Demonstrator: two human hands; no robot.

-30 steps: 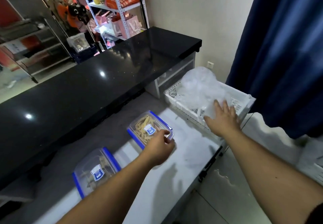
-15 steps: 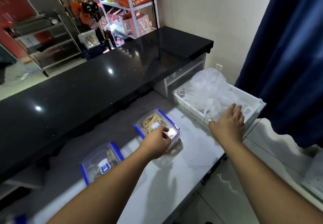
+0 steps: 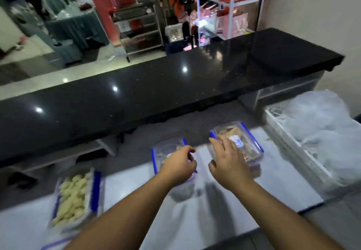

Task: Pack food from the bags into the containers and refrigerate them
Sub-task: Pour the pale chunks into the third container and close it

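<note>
Reaching from the head view, the left hand (image 3: 178, 163) curls its grip loosely over the middle container (image 3: 170, 152), seemingly holding nothing yet, while the right hand (image 3: 229, 161) lies with straight fingers on the lid of the right container (image 3: 242, 142). Both sit on the white bench (image 3: 273, 187); a third container (image 3: 76, 197) (pale food, blurred) stands further left. Gripping each box squarely by its sides should keep lids sealed when lifting.

Dim, motion-blurred; glare spots, seemingly overhead lights.
</note>
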